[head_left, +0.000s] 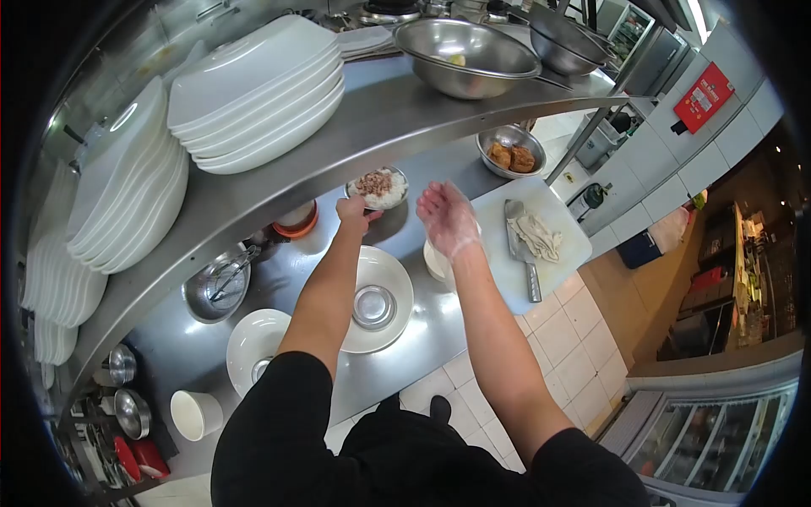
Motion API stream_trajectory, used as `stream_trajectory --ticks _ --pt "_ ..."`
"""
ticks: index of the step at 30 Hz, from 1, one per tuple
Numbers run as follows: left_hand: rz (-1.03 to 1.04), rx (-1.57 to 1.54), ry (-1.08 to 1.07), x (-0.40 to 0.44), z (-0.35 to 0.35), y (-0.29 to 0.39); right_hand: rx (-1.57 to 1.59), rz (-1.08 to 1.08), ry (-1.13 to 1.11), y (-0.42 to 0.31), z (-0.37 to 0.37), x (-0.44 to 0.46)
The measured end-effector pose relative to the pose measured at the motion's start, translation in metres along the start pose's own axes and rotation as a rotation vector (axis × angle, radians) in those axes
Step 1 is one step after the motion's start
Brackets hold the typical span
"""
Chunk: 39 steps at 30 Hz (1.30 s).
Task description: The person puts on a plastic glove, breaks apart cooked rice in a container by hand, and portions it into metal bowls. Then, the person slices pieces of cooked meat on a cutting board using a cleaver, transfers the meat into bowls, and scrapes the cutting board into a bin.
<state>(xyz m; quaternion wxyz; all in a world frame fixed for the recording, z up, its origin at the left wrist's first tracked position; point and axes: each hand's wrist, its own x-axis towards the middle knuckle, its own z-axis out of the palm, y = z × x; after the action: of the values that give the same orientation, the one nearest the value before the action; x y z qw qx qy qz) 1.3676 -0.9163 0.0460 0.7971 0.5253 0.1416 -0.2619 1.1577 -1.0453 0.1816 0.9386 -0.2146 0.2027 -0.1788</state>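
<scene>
My left hand (358, 213) grips the near rim of a small metal bowl (398, 172). White rice topped with brownish-pink shredded bits (379, 187) fills it. My right hand (448, 221), in a clear plastic glove, is raised palm up with its fingers stretched out and nothing in it. Below that hand, a white tub (437, 264) is partly hidden by the wrist. A wide-rimmed white plate (399, 287) lies under my left forearm, with a small metal dish (373, 306) at its centre. Another white plate (245, 334) is beside it, partly covered by my left arm.
A white cutting board (498, 283) bears a cleaver (532, 275) and a crumpled cloth (537, 237). Behind it stands a metal bowl with browned fried pieces (511, 158). Overhead, a metal shelf (372, 127) carries stacked white dishes (262, 93) and a large steel bowl (469, 63).
</scene>
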Motion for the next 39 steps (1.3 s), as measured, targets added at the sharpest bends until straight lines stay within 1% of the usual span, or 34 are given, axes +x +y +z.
stream_trajectory --ticks 1,2,4,6,7,9,11,13,14,15,16,17,18,19,20,21,23,25,26,27,28,29,30,31,32,33,35,37,39 --pt "0.018 -0.020 0.029 0.006 -0.001 0.000 -0.048 0.005 -0.058 -0.002 -0.008 -0.016" --pt "0.038 -0.055 0.045 0.007 0.000 0.000 -0.052 0.010 -0.048 -0.004 -0.014 -0.031" --pt "0.029 -0.061 0.043 0.017 -0.005 0.000 -0.150 0.039 -0.130 -0.004 -0.027 -0.066" --pt "0.015 -0.068 -0.002 0.017 -0.015 0.001 -0.120 0.047 -0.145 0.003 -0.034 -0.102" --pt "0.019 -0.074 0.008 0.014 -0.019 0.005 -0.091 0.039 -0.163 0.005 -0.041 -0.119" --pt "-0.099 -0.080 -0.180 -0.006 -0.034 0.015 -0.035 0.048 -0.200 0.007 -0.060 -0.156" --pt "0.085 0.131 -0.132 -0.074 -0.040 0.017 0.100 -0.037 -0.094 0.012 -0.083 -0.197" --pt "0.376 0.160 -0.123 -0.153 -0.062 -0.009 0.086 0.013 -0.111 0.010 -0.128 -0.238" --pt "0.564 0.240 -0.253 -0.188 -0.086 -0.035 0.124 0.102 -0.180 0.011 -0.155 -0.258" --pt "0.286 0.226 -0.542 -0.271 -0.105 -0.020 0.165 0.180 -0.243 0.013 -0.184 -0.277" --pt "0.144 0.095 -0.796 -0.323 -0.132 -0.043 0.053 0.205 -0.380 0.022 -0.212 -0.288" --pt "0.061 0.159 -0.976 -0.381 -0.161 -0.057 -0.056 0.213 -0.520 0.032 -0.248 -0.297" --pt "-0.037 0.324 -1.121 -0.424 -0.193 -0.083 -0.168 0.316 -0.254 0.044 -0.296 -0.306" --pt "-0.194 0.319 -1.270 -0.451 -0.233 -0.128 -0.292 0.416 0.003 0.059 -0.349 -0.312" --pt "-0.266 0.560 -1.190 -0.482 -0.268 -0.149 -0.760 0.406 0.116 0.080 -0.404 -0.317" --pt "-0.349 0.798 -1.095 -0.511 -0.302 -0.161 -1.226 0.351 0.209 0.097 -0.441 -0.325" --pt "-0.327 0.714 -0.783 -0.555 -0.378 -0.172 -0.865 0.437 0.433 0.128 -0.439 -0.358" --pt "-0.255 0.490 -0.475 -0.583 -0.448 -0.138 -0.891 0.500 0.405 0.146 -0.462 -0.376" --pt "-0.082 0.410 -0.355 -0.587 -0.490 -0.121 -0.912 0.542 0.414 0.152 -0.464 -0.383" --pt "0.065 0.480 -0.156 -0.589 -0.525 -0.089 -0.903 0.537 0.401 0.164 -0.448 -0.394" --pt "0.174 0.344 0.119 -0.589 -0.560 -0.057 -1.054 0.567 0.363 0.176 -0.423 -0.410" --pt "0.261 0.378 0.319 -0.584 -0.600 -0.018 -1.209 0.596 0.328 0.184 -0.406 -0.421" --pt "0.314 0.280 0.573 -0.585 -0.618 0.026 -1.276 0.639 0.220 0.193 -0.404 -0.425" --pt "0.437 0.282 0.686 -0.574 -0.656 0.059 -1.268 0.629 0.227 0.199 -0.402 -0.429" --pt "0.513 0.268 0.803 -0.570 -0.675 0.096 -1.409 0.630 0.126 0.205 -0.400 -0.433" --pt "0.584 0.321 0.852 -0.557 -0.711 0.127 -1.546 0.632 0.027 0.215 -0.401 -0.439" --pt "0.650 0.587 0.963 -0.507 -0.795 0.184 -1.532 0.611 0.083 0.228 -0.414 -0.454" --pt "0.900 1.317 1.208 -0.468 -0.853 0.239 -1.601 0.594 0.184 0.242 -0.410 -0.476" --pt "0.865 1.445 1.250 -0.436 -0.879 0.287 -1.568 0.573 0.252 0.253 -0.460 -0.495"
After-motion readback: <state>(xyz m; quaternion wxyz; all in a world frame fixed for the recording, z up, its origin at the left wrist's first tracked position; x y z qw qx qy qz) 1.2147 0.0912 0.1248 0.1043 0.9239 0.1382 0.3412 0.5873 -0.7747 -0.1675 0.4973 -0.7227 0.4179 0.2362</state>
